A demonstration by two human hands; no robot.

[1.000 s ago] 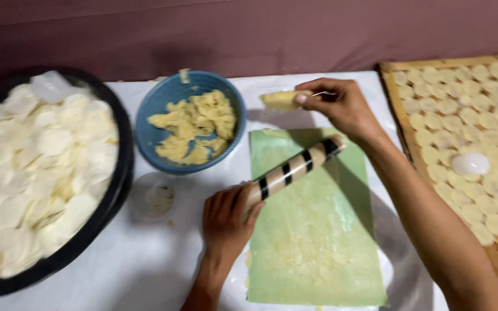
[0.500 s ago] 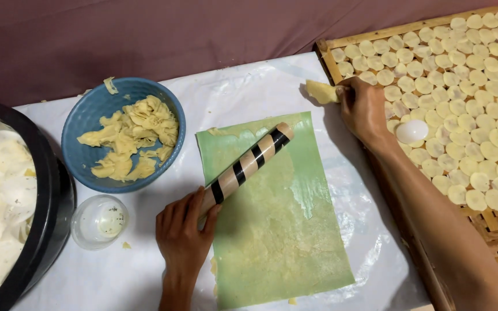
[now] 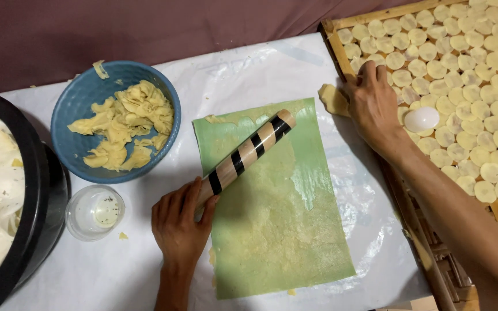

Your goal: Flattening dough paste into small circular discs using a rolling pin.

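Observation:
My left hand rests on the lower end of a wooden rolling pin with black stripes, which lies slantwise across a green mat dusted with flour. My right hand reaches over the edge of a slatted wooden tray and holds a thin piece of yellow dough by its near corner. Several small round dough discs fill the tray in rows. A white egg-shaped thing lies among them, just right of my right hand.
A blue bowl with torn yellow dough scraps stands at the upper left. A small clear cup sits below it. A big black basin of pale thin rounds fills the left edge. White plastic sheet covers the table.
My right hand carried the dough piece from beside the blue bowl rightward to the tray's edge. The view swung right, showing more tray. My left hand stayed on the rolling pin.

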